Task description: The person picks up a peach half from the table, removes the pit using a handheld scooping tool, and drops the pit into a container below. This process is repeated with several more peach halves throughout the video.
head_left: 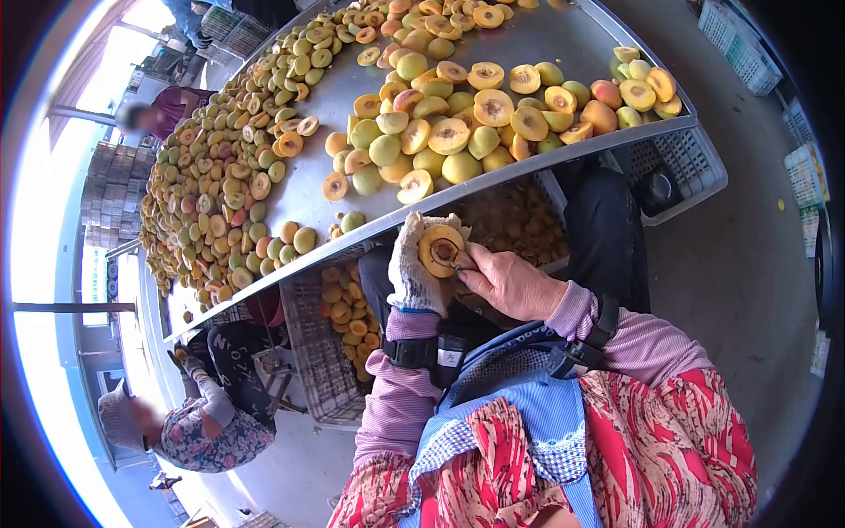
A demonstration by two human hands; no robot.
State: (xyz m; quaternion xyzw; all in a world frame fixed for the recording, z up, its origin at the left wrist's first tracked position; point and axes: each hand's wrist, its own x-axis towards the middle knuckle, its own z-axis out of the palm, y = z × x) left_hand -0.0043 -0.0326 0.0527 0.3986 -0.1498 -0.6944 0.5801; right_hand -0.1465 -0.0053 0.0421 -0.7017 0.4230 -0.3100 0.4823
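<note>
My left hand (412,268), in a white knitted glove, is closed round a halved yellow peach (437,245). Its cut face is turned up, with a brown hollow in the middle. Bare and pinched, my right hand (515,283) meets the right edge of that half. Something small and dark shows at its fingertips, too hidden to name. Both hands are over my lap, just below the front edge of the metal table (563,163). Many more peach halves (449,136) lie in a pile on the table beyond them.
Below the table stand a crate of peach halves (321,352) and a container with brown pieces (519,220). A grey crate (695,167) holding a dark round object is at the right. A co-worker in a floral top (220,436) sits at the left; another person (172,110) is across the table.
</note>
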